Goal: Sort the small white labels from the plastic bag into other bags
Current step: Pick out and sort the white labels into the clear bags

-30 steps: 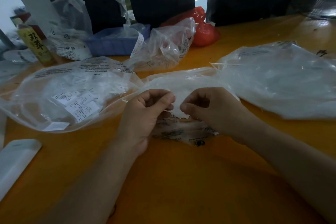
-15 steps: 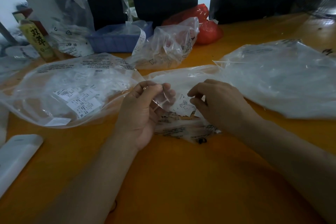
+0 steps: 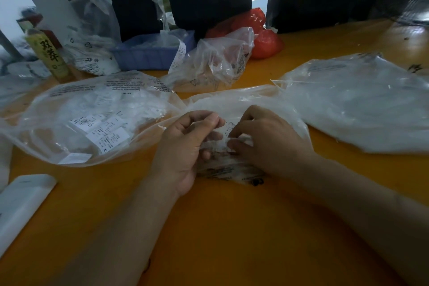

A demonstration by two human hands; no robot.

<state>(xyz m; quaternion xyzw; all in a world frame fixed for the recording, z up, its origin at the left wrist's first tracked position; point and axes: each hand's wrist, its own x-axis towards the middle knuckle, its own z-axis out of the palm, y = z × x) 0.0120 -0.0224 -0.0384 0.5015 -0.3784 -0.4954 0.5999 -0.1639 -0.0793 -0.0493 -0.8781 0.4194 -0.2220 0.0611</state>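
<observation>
A clear middle plastic bag (image 3: 234, 102) lies on the orange table (image 3: 232, 227) in front of me. My left hand (image 3: 185, 146) pinches its film with thumb and curled fingers. My right hand (image 3: 267, 141) sits beside it, fingers curled into the bag on a small white label (image 3: 228, 126) with black print. To the left lies a large clear bag (image 3: 92, 118) holding several white labels (image 3: 102, 132). Another large clear bag (image 3: 362, 104) lies to the right.
At the back stand a blue tray (image 3: 148, 53), a crumpled clear bag (image 3: 216, 62), a red bag (image 3: 260, 32), a yellow-green bottle (image 3: 50, 55) and another clear bag (image 3: 92, 37). A white flat device (image 3: 21, 202) lies at the left edge.
My left hand spread the film open half a second ago, then closed in again. My right hand moved back toward it, fingers now on the label inside the bag.
</observation>
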